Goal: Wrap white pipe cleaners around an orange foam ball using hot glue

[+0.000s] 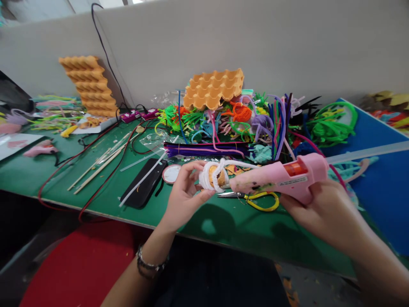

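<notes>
My left hand point(184, 198) is closed around a small orange egg-carton cup point(213, 172) wrapped in white pipe cleaner point(206, 175), with a loose white end trailing off to the right. My right hand point(326, 209) grips a pink hot glue gun point(271, 179) by its handle. The gun's nozzle points left and sits at the cup's open side; whether it touches cannot be made out. From the back of the gun sticks a long translucent glue stick point(370, 152). Under the gun, yellow-handled scissors point(266, 209) lie on the green table point(188, 219).
A black phone point(143, 187) lies left of my left hand, beside a small round white lid point(171, 174) and wooden sticks point(102, 166). Behind are bundled purple pipe cleaners point(198, 150) and an orange egg tray point(214, 88). Red cords point(105, 184) cross the left side. A blue board point(380, 187) stands right.
</notes>
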The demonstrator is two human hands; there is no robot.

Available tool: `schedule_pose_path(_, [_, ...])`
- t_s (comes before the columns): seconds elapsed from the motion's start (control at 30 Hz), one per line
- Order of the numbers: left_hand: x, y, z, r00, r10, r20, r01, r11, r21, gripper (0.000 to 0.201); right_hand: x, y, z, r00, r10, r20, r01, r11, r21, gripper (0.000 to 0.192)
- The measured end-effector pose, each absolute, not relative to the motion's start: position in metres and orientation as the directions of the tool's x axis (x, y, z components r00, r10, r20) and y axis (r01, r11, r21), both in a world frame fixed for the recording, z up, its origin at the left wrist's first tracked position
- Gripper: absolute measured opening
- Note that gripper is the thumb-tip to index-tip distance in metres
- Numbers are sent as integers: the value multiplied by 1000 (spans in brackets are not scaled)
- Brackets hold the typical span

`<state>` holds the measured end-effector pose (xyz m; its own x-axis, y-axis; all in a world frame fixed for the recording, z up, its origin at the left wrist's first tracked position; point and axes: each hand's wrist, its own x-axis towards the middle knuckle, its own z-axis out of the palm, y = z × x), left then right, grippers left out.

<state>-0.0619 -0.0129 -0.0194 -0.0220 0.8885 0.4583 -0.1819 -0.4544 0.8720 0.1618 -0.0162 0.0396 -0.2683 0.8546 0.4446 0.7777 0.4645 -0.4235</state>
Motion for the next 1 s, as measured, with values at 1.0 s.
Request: schedule_pose_path(1.0, [-64, -8, -21, -110, 935, 336, -154, -350, 924, 29, 159, -2, 39, -251, 814, 524, 789, 485, -376, 27])
